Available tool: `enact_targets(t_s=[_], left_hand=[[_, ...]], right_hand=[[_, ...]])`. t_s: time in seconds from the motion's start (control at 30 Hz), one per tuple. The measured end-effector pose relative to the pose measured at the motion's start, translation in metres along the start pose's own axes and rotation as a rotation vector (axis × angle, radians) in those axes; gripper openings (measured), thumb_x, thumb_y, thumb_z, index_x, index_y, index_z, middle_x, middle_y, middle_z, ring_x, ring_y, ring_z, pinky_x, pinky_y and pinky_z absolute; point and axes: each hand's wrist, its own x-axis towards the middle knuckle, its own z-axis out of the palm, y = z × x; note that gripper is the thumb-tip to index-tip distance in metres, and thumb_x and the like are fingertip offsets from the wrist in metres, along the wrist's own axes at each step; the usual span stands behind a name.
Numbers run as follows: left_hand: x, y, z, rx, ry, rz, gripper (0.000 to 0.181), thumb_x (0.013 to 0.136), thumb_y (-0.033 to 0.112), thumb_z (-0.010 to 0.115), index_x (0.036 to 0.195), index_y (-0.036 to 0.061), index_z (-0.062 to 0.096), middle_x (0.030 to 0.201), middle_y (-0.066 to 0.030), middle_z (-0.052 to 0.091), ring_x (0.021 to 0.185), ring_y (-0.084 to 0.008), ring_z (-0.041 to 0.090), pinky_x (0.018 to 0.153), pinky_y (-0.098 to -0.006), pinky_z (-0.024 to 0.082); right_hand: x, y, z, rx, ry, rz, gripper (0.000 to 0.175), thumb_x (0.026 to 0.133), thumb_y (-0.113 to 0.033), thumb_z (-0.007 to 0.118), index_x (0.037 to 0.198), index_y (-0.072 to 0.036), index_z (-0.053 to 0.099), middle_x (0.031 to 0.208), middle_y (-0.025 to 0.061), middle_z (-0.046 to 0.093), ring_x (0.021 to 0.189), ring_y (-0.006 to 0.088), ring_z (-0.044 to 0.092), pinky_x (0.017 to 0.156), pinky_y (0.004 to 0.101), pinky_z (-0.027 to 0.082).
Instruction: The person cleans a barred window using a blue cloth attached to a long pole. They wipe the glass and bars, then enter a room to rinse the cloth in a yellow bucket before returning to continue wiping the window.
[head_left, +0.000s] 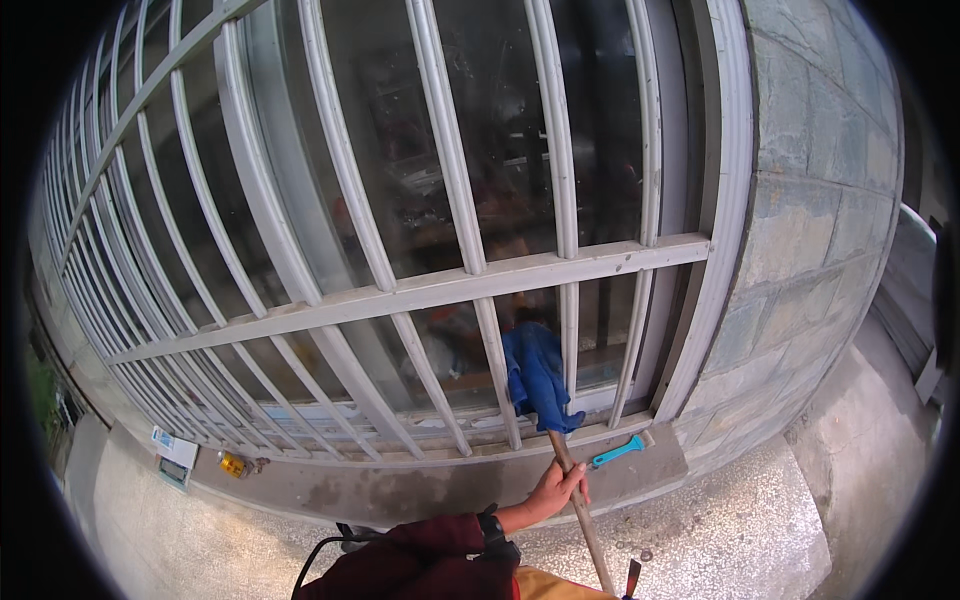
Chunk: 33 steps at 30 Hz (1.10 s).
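My left hand (556, 487) grips a wooden stick (590, 536) just above its middle. A blue cloth (536, 371) covers the stick's upper end and sits between two vertical bars of a metal window grille (517, 276), close to the glass. Just right of the hand, a turquoise-handled scraper (618, 450) lies on the window ledge (480, 487). The stick's lower end runs out of the picture's bottom edge. My right hand is out of view.
A yellow can (232, 463) and a white and pale green box (175, 457) stand at the ledge's left. Stone cladding (787, 225) borders the window on the right. Near the bottom edge, a dark and orange tool tip (634, 577) shows beside the stick.
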Motion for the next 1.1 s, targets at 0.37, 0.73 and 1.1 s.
enact_targets(t_s=[0.37, 0.73, 1.1], left_hand=[[0.074, 0.115, -0.024, 0.186, 0.327, 0.335, 0.024, 0.103, 0.024, 0.048, 0.100, 0.0046, 0.035, 0.072, -0.0062, 0.047, 0.056, -0.0154, 0.054, 0.046, -0.0344, 0.054], [0.058, 0.070, -0.008, 0.208, 0.404, 0.230, 0.027, 0.102, 0.028, 0.049, 0.104, 0.0053, 0.035, 0.066, -0.0046, 0.050, 0.048, -0.0169, 0.055, 0.043, -0.0330, 0.050], [-0.005, 0.011, 0.043, 0.186, 0.085, -0.231, 0.024, 0.104, 0.030, 0.046, 0.106, 0.0109, 0.033, 0.091, -0.0049, 0.062, 0.084, -0.0199, 0.071, 0.061, -0.0316, 0.056]], right_hand=[[0.115, -0.081, 0.061, 0.292, -0.240, -0.393, 0.038, 0.090, -0.018, 0.065, 0.119, 0.002, 0.051, 0.083, 0.0059, 0.057, 0.076, 0.0153, 0.055, 0.066, 0.0315, 0.048], [0.104, -0.070, 0.050, 0.383, -0.150, -0.250, 0.035, 0.088, -0.016, 0.069, 0.115, 0.000, 0.054, 0.080, 0.0023, 0.056, 0.070, 0.0139, 0.054, 0.062, 0.0288, 0.046], [0.089, -0.062, -0.013, 0.219, -0.162, -0.206, 0.033, 0.088, -0.015, 0.069, 0.113, 0.000, 0.054, 0.080, 0.0017, 0.056, 0.069, 0.0133, 0.053, 0.060, 0.0280, 0.045]])
